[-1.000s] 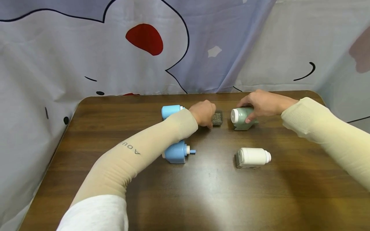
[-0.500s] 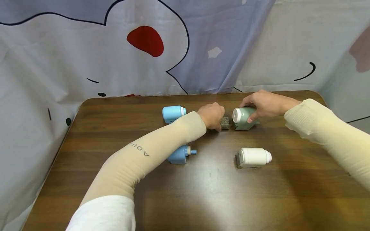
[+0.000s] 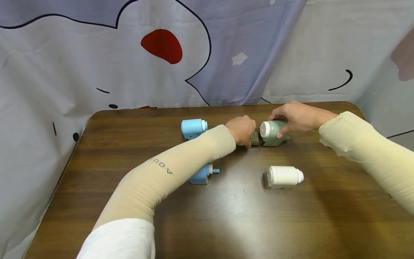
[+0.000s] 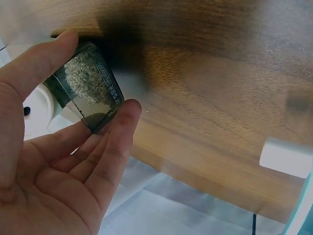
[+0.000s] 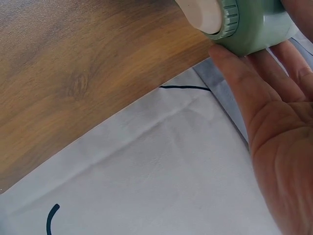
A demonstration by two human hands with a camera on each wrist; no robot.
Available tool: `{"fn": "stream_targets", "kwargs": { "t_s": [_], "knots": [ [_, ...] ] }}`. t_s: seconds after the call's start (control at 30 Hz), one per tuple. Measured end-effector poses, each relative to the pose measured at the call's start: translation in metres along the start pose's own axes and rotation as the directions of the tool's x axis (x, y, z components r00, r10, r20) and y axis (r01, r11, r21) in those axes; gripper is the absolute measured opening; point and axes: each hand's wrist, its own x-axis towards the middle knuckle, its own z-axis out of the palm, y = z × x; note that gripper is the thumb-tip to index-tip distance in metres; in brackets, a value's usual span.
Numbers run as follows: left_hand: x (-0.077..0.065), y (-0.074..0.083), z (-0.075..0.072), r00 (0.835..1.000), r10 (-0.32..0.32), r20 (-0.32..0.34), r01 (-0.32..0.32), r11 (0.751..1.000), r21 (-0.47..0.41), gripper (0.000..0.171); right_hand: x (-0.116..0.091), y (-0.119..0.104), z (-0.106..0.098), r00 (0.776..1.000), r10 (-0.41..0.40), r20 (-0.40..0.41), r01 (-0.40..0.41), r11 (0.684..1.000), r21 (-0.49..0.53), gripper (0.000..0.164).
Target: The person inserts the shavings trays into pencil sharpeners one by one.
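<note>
My left hand point(image 3: 240, 131) pinches a small clear box point(image 4: 88, 78) between thumb and fingers. Pale, shredded-looking bits fill part of the box, and white print runs along one side. In the head view the box lies low at the tabletop, right beside the white end of a green bottle point(image 3: 273, 133); whether they touch I cannot tell. That bottle lies on its side under my right hand point(image 3: 297, 116), gripped between thumb and fingers. A ribbed green collar and a cream tip point(image 5: 203, 14) show at its other end in the right wrist view.
A white bottle point(image 3: 284, 176) lies on its side nearer the front. To the left are a light blue bottle point(image 3: 192, 127) and a darker blue one point(image 3: 198, 176), partly hidden by my left sleeve. A printed curtain point(image 3: 239, 82) hangs behind the wooden table point(image 3: 226, 230).
My left hand has slid the clear box rightward, up beside the green bottle's white end. The right hand and green bottle shifted very slightly right, then stayed put.
</note>
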Motion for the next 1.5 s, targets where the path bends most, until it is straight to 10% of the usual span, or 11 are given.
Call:
{"fn": "stream_targets", "kwargs": {
  "t_s": [1.5],
  "knots": [
    [0.017, 0.018, 0.005, 0.999, -0.003, -0.032, 0.000, 0.995, -0.098, 0.050, -0.003, 0.001, 0.000, 1.000, -0.028, -0.008, 0.028, 1.000, 0.014, 0.047]
  ]
}}
